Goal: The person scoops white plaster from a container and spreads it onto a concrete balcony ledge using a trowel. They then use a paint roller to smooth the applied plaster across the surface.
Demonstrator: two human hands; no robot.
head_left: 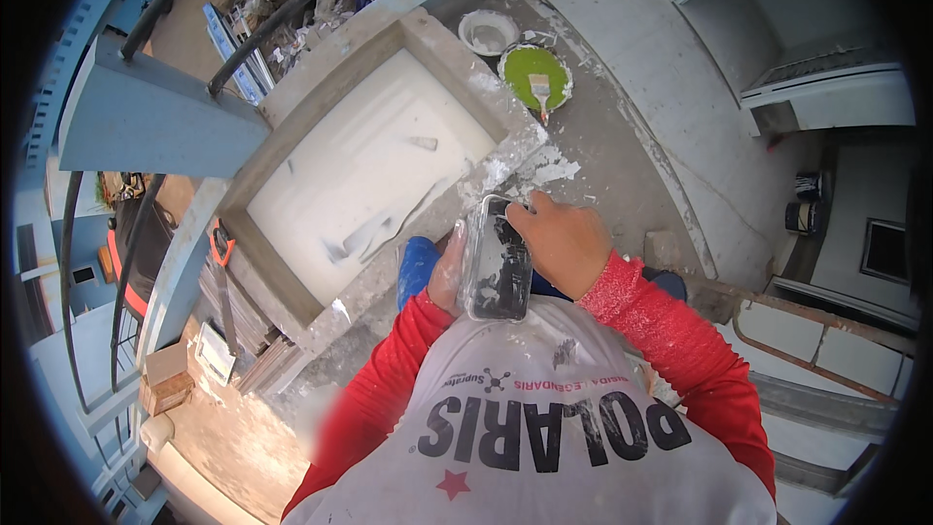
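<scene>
Phone — dark, patchy — between both hands

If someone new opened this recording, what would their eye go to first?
Probably the bright green round container at the upper middle, with a brush lying across it. Next, the concrete basin with a broad white interior, left of centre. Then, near the centre, a white-smeared dark rectangular object between the left hand and right hand, framed by red sleeves.
</scene>
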